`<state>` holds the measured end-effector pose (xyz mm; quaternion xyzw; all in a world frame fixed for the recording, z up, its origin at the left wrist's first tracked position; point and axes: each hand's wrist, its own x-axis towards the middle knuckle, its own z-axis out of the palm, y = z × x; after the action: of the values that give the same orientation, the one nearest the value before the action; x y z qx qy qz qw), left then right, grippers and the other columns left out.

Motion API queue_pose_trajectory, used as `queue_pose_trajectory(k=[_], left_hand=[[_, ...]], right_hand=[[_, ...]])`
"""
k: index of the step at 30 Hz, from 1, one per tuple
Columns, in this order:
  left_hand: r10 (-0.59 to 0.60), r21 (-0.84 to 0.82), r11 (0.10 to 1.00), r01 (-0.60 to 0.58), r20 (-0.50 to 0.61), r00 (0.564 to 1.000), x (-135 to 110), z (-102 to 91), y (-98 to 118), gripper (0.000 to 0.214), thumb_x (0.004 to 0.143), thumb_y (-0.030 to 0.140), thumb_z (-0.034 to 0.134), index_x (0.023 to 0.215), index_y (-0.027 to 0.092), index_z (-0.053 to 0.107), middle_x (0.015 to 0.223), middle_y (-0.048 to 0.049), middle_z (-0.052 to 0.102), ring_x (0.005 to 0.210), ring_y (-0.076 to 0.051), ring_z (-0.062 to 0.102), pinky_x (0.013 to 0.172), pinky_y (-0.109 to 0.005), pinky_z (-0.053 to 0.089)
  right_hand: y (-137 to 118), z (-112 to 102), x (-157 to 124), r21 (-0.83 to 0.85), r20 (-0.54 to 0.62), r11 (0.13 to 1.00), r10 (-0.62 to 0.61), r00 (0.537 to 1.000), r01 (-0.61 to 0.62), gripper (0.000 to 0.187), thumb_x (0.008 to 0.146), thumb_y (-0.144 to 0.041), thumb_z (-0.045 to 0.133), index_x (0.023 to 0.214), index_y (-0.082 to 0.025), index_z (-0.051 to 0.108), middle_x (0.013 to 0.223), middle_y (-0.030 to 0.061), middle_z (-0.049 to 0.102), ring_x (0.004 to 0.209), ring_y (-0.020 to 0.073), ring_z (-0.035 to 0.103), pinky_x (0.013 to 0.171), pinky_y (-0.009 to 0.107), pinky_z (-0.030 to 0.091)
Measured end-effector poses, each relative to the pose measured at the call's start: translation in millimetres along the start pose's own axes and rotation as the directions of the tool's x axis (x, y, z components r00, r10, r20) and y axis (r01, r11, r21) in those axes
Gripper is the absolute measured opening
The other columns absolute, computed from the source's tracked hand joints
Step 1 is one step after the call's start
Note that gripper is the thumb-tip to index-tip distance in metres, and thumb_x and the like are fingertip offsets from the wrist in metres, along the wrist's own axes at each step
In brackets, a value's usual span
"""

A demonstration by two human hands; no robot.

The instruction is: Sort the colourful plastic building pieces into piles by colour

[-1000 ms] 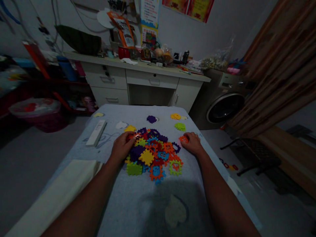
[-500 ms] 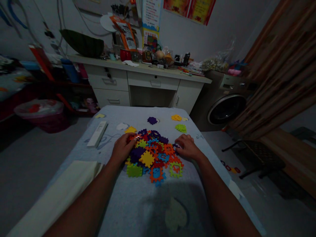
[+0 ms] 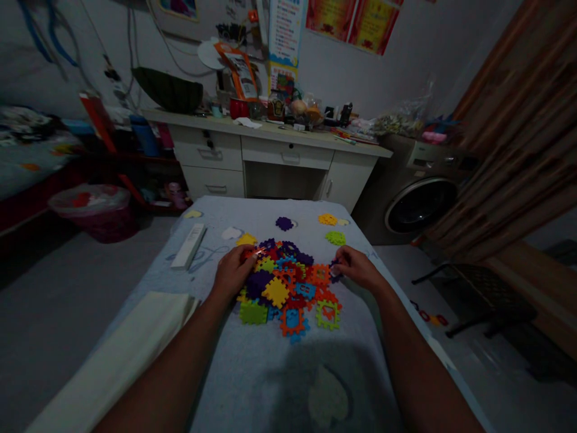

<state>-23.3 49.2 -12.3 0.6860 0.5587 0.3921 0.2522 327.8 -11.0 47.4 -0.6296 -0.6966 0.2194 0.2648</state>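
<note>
A heap of colourful plastic interlocking blocks (image 3: 276, 292), square with toothed edges, lies on the cloth-covered table. My left hand (image 3: 233, 272) is at the heap's left edge, thumb and fingers closed around an orange block (image 3: 253, 254) that is partly hidden. At the right side, my right hand (image 3: 358, 267) pinches a dark purple block (image 3: 334, 272) by its edge, beside an orange window-shaped block (image 3: 320, 275). A yellow block (image 3: 276, 292) and a green block (image 3: 253, 312) lie on the near left of the heap.
Beyond the heap lie a purple block (image 3: 284, 224), yellow blocks (image 3: 327, 219) and green blocks (image 3: 335, 238). A white narrow box (image 3: 188, 247) and a folded pale cloth (image 3: 135, 337) are on the left. A cluttered desk (image 3: 288, 141) and a washing machine (image 3: 419, 192) stand behind.
My right hand has closed more tightly on the purple block and drawn it slightly away from the heap. My left hand stays at the orange block. The camera view has shifted a little.
</note>
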Motion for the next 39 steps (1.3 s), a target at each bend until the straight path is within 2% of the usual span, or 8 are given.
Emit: queue_pose_trajectory(k=[5,12,16,20,27,34,37,39], left_hand=[[0.013,-0.005,1.0,-0.013,-0.011,1.0,-1,-1.5,4,0.041,0.085,0.05,0.052,0.112,0.023,0.066,0.113,-0.0074,0.07,0.104,-0.026,0.063,0.09,-0.039,0.049],[-0.005,-0.019,1.0,0.005,0.006,1.0,-2,-3.8,10,0.04,0.085,0.049,0.052,0.112,0.023,0.065,0.115,-0.0075,0.069,0.105,-0.026,0.064,0.088,-0.039,0.05],[-0.003,-0.014,1.0,0.003,-0.003,1.0,-2,-2.8,9,0.039,0.085,0.048,0.052,0.112,0.022,0.065,0.115,-0.0075,0.069,0.106,-0.026,0.063,0.089,-0.038,0.05],[0.014,0.004,1.0,-0.014,-0.011,1.0,-2,-2.2,9,0.038,0.086,0.046,0.051,0.111,0.022,0.066,0.114,-0.0067,0.07,0.106,-0.025,0.063,0.092,-0.038,0.049],[0.027,0.016,1.0,-0.027,-0.016,0.999,-3,-1.5,6,0.037,0.088,0.045,0.052,0.114,0.022,0.065,0.114,-0.0058,0.069,0.107,-0.025,0.063,0.093,-0.039,0.048],[0.056,-0.016,0.998,-0.056,-0.015,0.998,-5,-3.9,5,0.035,0.089,0.045,0.053,0.114,0.023,0.065,0.114,-0.0055,0.068,0.108,-0.025,0.062,0.095,-0.04,0.048],[0.081,-0.048,0.995,-0.083,-0.026,0.996,-6,-5.9,6,0.034,0.088,0.044,0.054,0.113,0.023,0.065,0.116,-0.0056,0.066,0.109,-0.024,0.061,0.097,-0.039,0.048],[0.085,-0.069,0.994,-0.086,-0.028,0.996,-6,-7.0,6,0.034,0.088,0.044,0.055,0.112,0.022,0.065,0.116,-0.0056,0.065,0.109,-0.024,0.061,0.097,-0.039,0.048]], right_hand=[[-15,-6,29,0.088,-0.099,0.996,-0.01,0.995,0.019,0.016,0.072,-0.025,0.066,0.086,-0.019,0.064,0.075,-0.0015,0.061,0.066,0.0134,0.055,0.062,0.025,0.042],[-40,34,108,0.223,-0.204,0.971,0.129,0.971,-0.082,0.013,0.075,-0.018,0.061,0.086,-0.018,0.067,0.075,0.0,0.067,0.059,0.0132,0.061,0.058,0.025,0.046],[-47,54,146,0.043,-0.276,0.988,0.155,0.948,-0.149,0.019,0.074,-0.012,0.058,0.086,-0.018,0.072,0.078,0.002,0.072,0.073,0.016,0.066,0.071,0.026,0.049],[-47,68,174,-0.145,-0.351,0.962,0.167,0.921,-0.23,0.023,0.077,-0.012,0.06,0.093,-0.015,0.075,0.097,0.0086,0.075,0.094,0.0191,0.066,0.085,0.027,0.047],[-44,93,186,-0.23,-0.183,0.963,0.103,0.978,-0.144,0.03,0.077,-0.004,0.058,0.098,-0.014,0.076,0.108,0.0114,0.074,0.105,0.02,0.065,0.091,0.024,0.045],[-38,56,174,-0.188,-0.14,0.979,0.051,0.989,-0.077,0.036,0.078,-0.003,0.056,0.108,-0.014,0.073,0.116,0.0095,0.071,0.11,0.0178,0.063,0.099,0.025,0.044],[-37,35,155,-0.119,0.068,0.993,0.006,0.998,0.002,0.025,0.079,-0.01,0.06,0.1,-0.014,0.073,0.102,0.007,0.073,0.095,0.0175,0.066,0.087,0.026,0.049],[-38,25,137,-0.095,0.284,0.994,-0.024,0.958,0.053,0.02,0.078,-0.017,0.065,0.097,-0.014,0.072,0.094,0.0054,0.073,0.086,0.0173,0.066,0.079,0.026,0.049]])
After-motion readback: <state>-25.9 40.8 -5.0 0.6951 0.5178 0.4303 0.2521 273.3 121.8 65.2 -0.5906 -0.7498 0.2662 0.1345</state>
